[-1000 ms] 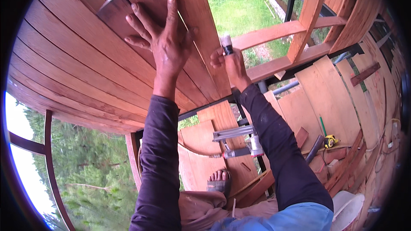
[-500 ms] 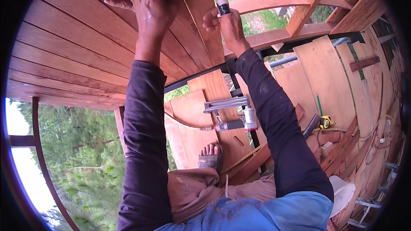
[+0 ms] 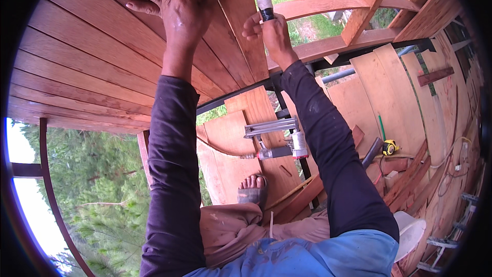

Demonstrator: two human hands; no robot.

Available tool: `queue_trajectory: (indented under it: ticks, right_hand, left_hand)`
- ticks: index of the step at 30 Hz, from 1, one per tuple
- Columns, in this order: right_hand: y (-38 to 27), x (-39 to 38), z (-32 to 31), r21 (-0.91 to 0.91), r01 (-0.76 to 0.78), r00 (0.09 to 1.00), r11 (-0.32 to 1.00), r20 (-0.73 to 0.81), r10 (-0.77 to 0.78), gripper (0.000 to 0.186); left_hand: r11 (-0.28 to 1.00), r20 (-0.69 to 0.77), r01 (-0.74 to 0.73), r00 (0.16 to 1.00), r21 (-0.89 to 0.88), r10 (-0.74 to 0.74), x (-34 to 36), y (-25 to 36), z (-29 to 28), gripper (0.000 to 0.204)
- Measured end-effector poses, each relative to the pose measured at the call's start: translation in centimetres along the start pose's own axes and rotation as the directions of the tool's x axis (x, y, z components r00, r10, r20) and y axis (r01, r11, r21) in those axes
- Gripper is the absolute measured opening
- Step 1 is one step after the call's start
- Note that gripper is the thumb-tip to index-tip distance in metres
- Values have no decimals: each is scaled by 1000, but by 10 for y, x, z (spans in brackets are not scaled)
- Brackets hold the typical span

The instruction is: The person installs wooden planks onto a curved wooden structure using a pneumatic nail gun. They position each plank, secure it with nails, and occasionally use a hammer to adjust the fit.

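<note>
Fingers spread, my left hand [image 3: 182,13] rests on the reddish-brown wooden boards [image 3: 97,36] at the upper left. My right hand [image 3: 277,33] is closed around a tool with a black-wrapped grip and a whitish, cloudy end [image 3: 265,1] that sticks up above the fist. The rest of that tool is hidden by the hand, so its kind does not show. This hand is beside the right edge of the boards, near a curved wooden rail [image 3: 323,5].
Below, a nail gun [image 3: 279,151] with an air hose [image 3: 220,147] lies on loose planks near my foot [image 3: 252,189]. To the right are a yellow tape measure [image 3: 390,147], a green pencil [image 3: 382,125] and wood offcuts [image 3: 397,165]. Gaps open between the planks. Trees stand beyond the left edge.
</note>
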State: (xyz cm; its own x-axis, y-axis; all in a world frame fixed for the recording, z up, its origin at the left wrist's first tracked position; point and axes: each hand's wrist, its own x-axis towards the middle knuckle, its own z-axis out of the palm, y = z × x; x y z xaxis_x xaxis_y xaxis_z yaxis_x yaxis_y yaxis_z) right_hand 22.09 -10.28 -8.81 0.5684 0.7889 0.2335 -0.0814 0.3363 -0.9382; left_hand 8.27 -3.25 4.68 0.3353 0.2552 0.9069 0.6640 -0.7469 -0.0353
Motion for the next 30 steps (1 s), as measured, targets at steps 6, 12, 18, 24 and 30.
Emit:
queue_trajectory:
  ticks: [6, 12, 18, 24, 30]
  right_hand:
    - [7, 4, 6, 35, -33, 997, 999, -68, 35, 40]
    - [11, 2, 3, 1, 23, 998, 1000, -59, -23, 57]
    - [7, 0, 4, -36, 46, 998, 998, -52, -47, 68]
    - [3, -1, 5, -30, 44, 998, 999, -48, -45, 66]
    - [-1, -1, 5, -38, 37, 998, 999, -52, -39, 67]
  left_hand:
    - [994, 0, -46, 999, -94, 46, 1, -10, 3, 93]
    - [991, 50, -41, 998, -124, 47, -3, -15, 5, 92]
    - [993, 82, -20, 996, -121, 30, -1, -14, 0, 91]
    - [975, 46, 1, 999, -223, 10, -1, -12, 0, 89]
    - [975, 48, 4, 999, -224, 7, 0, -11, -1, 90]
